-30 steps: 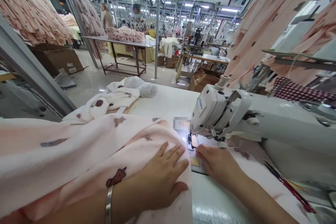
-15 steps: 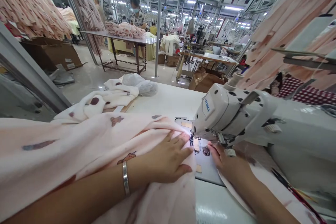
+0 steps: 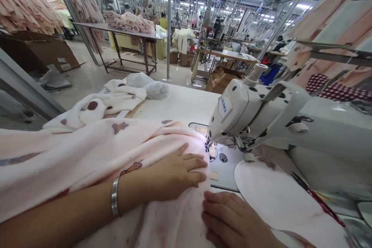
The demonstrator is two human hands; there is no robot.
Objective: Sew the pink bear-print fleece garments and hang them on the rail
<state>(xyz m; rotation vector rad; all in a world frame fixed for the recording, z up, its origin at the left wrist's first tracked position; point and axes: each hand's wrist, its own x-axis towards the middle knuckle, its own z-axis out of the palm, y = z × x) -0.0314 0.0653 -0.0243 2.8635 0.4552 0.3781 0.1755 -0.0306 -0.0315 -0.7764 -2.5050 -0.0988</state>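
Pale pink plush fabric (image 3: pixel 95 155) with printed bears spreads over the table, and its edge runs under the presser foot of a white sewing machine (image 3: pixel 232 110). My left hand (image 3: pixel 174 172) lies flat on this fabric with fingers apart, just left of the needle area. At the fabric's right edge, nearer to me, is my right hand (image 3: pixel 232 217), its fingers together and bent over the edge; its thumb is hidden. Right of the needle plate (image 3: pixel 228 174) lies a separate pale pink piece with a rounded edge (image 3: pixel 273 190).
Red-handled thread snips (image 3: pixel 316 199) rest on the right-hand fabric piece. White dotted fabric (image 3: pixel 93 104) and a clear plastic bag (image 3: pixel 157 87) lie at the table's back left. Beyond stand a table with stacked pink fabric (image 3: pixel 129 22), a metal post (image 3: pixel 169 23) and a cardboard box (image 3: pixel 222 79).
My right hand has come from beside the needle plate toward me, to the pink fabric's edge. My left hand has shifted slightly back from the presser foot. The camera view has tilted down.
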